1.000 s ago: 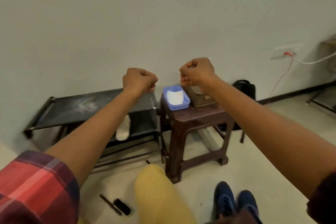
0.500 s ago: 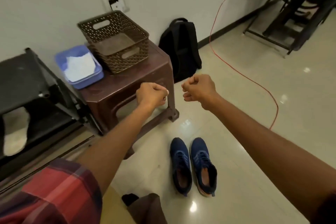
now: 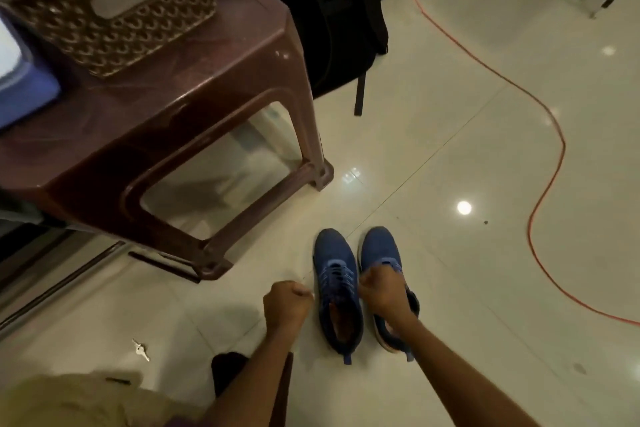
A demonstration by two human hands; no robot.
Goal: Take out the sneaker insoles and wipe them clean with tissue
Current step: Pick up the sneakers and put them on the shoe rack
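"Insoles (image 3: 343, 321) first. Where are they?"

"Inside the shoes, both of them. The left sneaker (image 3: 337, 288) shows an orange lining through its opening. The right sneaker (image 3: 379, 248) has its opening hidden under the right hand (image 3: 382, 291). The pair stands side by side on the floor (image 3: 467, 156), near a leg of the bench (image 3: 173, 97)."

"And the hands?"

"Both are balled into fists. The left hand (image 3: 287, 302) hovers just beside the left sneaker, curled tight with nothing in it. The right hand is a fist too, over the right sneaker's tongue. Nothing shows in it, and I cannot tell whether it touches the shoe."

"So how should the pull-out go?"

"As I judge it, uncurl first. Steady one shoe at the heel with one hand, then slip the other hand in at the back and peel the insole up slowly, so it bends rather than creases. The shoes look laced, so loosening them may help. Tissue seems to sit in the blue tub (image 3: 24, 90) on the bench, though that corner is blurred."
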